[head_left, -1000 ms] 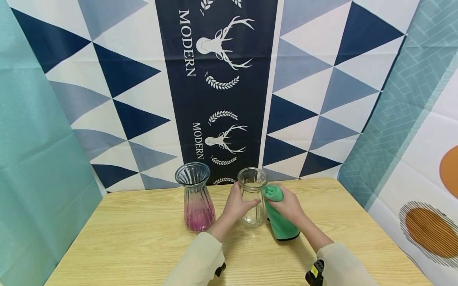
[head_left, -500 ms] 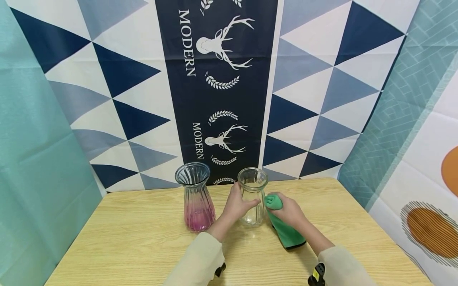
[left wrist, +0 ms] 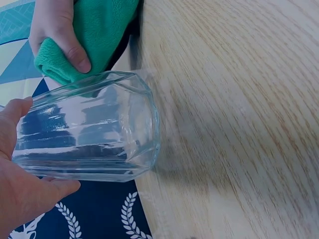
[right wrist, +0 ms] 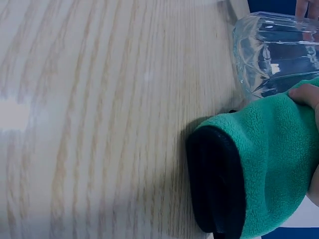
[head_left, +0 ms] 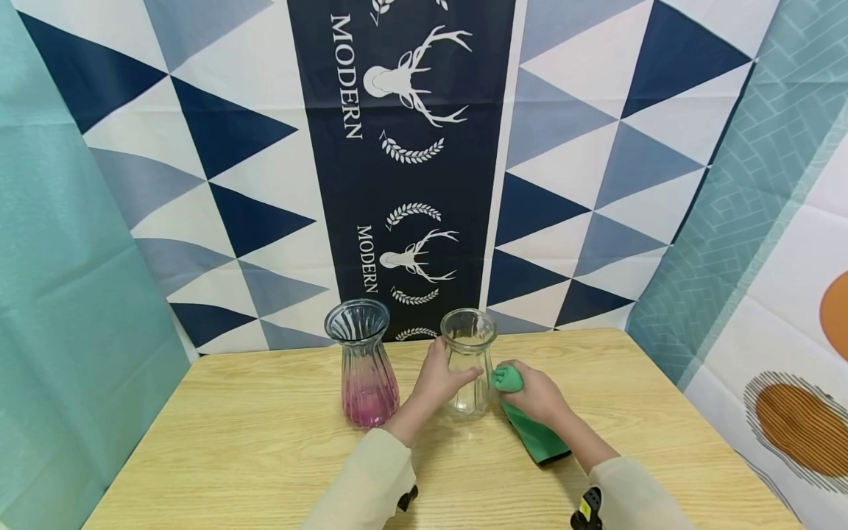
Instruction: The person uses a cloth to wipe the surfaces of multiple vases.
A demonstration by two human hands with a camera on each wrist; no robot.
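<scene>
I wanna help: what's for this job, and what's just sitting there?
For the job:
clear vase, in the left hand
green cloth, in the right hand

Probably just there:
blue-and-pink vase, in neither hand
deer backdrop

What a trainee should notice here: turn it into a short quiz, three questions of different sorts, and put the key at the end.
1. Multiple choice. What colour is the cloth in the right hand?
A) orange
B) green
C) white

2. True or false. The left hand grips the clear vase.

3. Fill in the blank. In the head view, the pink-and-blue vase stands to the ____ of the clear vase.

Key: 1. B, green. 2. True. 3. left.
</scene>
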